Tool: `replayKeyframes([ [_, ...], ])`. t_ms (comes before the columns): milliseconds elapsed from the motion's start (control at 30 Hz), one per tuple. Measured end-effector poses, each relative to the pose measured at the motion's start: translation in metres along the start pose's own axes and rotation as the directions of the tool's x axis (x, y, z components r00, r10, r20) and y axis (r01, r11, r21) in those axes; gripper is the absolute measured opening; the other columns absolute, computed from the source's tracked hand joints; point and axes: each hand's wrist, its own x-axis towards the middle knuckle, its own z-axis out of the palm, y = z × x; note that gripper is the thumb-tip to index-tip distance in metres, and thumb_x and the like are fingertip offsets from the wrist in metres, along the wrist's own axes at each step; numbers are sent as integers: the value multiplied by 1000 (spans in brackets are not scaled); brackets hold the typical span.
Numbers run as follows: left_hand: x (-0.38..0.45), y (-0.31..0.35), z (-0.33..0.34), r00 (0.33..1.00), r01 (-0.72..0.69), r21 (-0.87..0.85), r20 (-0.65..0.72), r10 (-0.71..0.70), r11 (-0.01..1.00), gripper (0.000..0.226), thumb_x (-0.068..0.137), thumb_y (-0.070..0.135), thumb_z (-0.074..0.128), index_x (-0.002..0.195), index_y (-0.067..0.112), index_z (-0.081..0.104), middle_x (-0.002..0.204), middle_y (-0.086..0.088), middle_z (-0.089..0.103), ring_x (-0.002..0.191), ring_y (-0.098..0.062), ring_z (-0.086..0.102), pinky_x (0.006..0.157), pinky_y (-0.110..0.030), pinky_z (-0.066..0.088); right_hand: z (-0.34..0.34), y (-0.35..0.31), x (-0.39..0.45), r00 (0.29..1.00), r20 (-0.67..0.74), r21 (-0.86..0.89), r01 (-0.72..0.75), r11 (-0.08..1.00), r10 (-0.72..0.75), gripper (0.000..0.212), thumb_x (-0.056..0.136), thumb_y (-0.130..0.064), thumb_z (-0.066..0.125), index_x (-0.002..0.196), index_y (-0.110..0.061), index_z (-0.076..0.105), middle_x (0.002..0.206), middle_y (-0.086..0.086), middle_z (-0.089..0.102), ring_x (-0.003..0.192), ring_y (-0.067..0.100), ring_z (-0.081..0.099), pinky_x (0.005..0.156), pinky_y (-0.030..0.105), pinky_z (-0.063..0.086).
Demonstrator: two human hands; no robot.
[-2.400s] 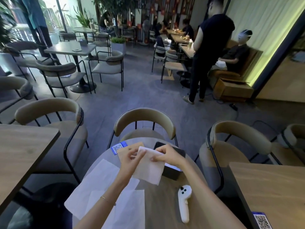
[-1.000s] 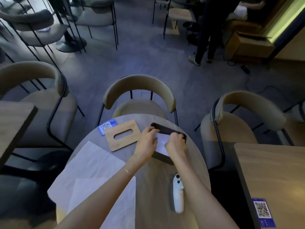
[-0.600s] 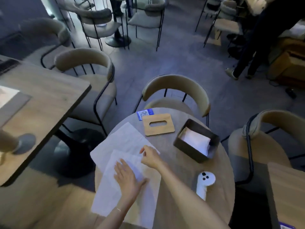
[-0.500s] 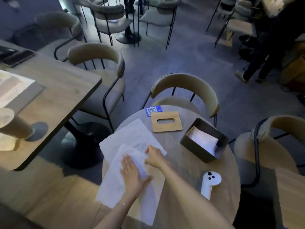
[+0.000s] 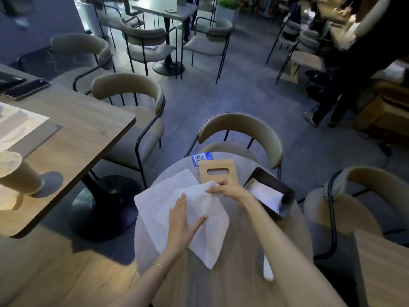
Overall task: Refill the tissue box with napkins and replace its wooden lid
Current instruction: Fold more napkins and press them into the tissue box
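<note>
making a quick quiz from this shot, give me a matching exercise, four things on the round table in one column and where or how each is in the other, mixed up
Things:
1. wooden lid
2. tissue box
3. left hand
4. right hand

States:
A. pinching a napkin's far corner
B. open, one napkin inside
C. pressed flat on a napkin
D. lying on the table beside the box

Pairs: 1-D, 2-B, 3-C, 4-A

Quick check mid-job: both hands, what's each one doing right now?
Left hand: open, palm flat, pressing down the white paper napkin on the round wooden table.
Right hand: closed, pinching that napkin's far corner, lifting it.
</note>
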Motion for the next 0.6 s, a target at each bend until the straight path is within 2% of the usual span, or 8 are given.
replayKeyframes([
  [67,10,20,-1,1000,-24,-122,6,25,992,92,77,54,69,150,23,23,154,1,36,139,-16,35,115,-37,28,-22,-7,-8,999,-47,64,9,998,-6,14,84,-14,72,97,-8,71,79,-4,64,67,-7,60,55,4,43],
  [133,18,41,-1,997,-59,-246,31,68,968,89,72,61,69,146,32,29,148,8,43,131,-9,43,110,-34,36,-42,-13,-15,996,-91,125,11,992,1,26,84,-21,71,106,-7,71,101,4,68,91,11,64,70,18,49],
  [167,21,51,0,998,-51,-314,28,63,948,87,69,68,66,143,36,31,146,12,44,128,-6,44,108,-33,37,-52,-14,-19,994,-110,153,19,988,-2,27,84,-24,70,107,-9,70,105,6,68,96,18,63,72,24,50],
  [233,34,65,5,999,52,-456,15,-51,889,84,67,77,58,138,43,28,147,11,38,130,-9,42,107,-33,34,-69,-16,-27,988,-156,218,49,975,-15,24,86,-30,67,106,-15,69,106,7,67,95,23,63,75,32,52],
  [300,52,75,11,956,289,-571,137,-258,768,92,77,67,58,150,31,14,155,0,30,136,-23,38,108,-41,36,-87,-15,-34,976,-216,312,81,947,-13,28,86,-32,67,109,-16,69,110,10,67,101,28,62,90,45,52],
  [367,70,85,16,913,408,-636,277,-299,655,80,86,51,60,149,22,21,152,-5,36,123,-27,46,93,-44,48,-102,-11,-41,963,-270,386,111,916,-2,33,85,-30,69,112,-10,68,108,10,66,99,28,61,94,47,50],
  [467,91,107,15,933,351,-655,304,-191,669,76,83,34,71,145,20,30,144,-7,45,117,-28,51,96,-46,47,-121,-3,-51,916,-400,486,171,857,44,32,84,-26,70,109,-6,69,106,11,64,98,26,59,93,42,49],
  [600,112,137,5,916,281,-571,399,-38,771,90,73,32,81,145,32,27,133,-5,49,116,-31,53,96,-53,50,-139,12,-63,809,-569,604,290,742,147,17,81,-21,75,95,-12,74,106,11,70,104,30,62,97,47,50],
])
